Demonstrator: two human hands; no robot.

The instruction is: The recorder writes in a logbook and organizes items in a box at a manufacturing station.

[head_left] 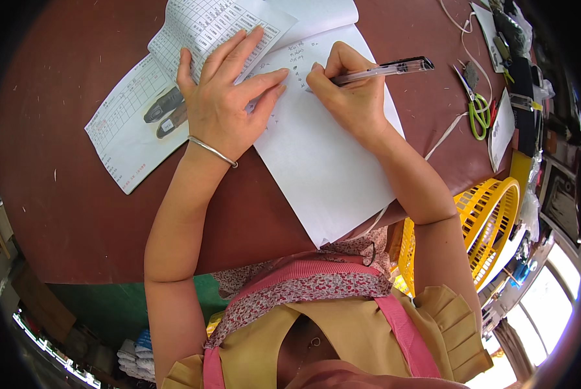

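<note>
My right hand (355, 94) is closed round a clear pen with a black cap end (394, 69), its tip down at a white sheet of paper (323, 168) that carries a short column of handwriting. To the left, my left hand (229, 91) lies with fingers spread over a printed form (203, 29) with a table on it, and its thumb reaches the white sheet. Under that form is another printed page (128, 123) with a grid and a picture of dark shoes, partly covered by the hand. A silver bangle (212, 151) circles my left wrist.
Green-handled scissors (478, 113) lie at the right of the dark red table (76, 214), near a white cord (447, 133) and some papers (501, 133). A yellow plastic basket (488, 220) stands beyond the table's right edge, close to my right elbow.
</note>
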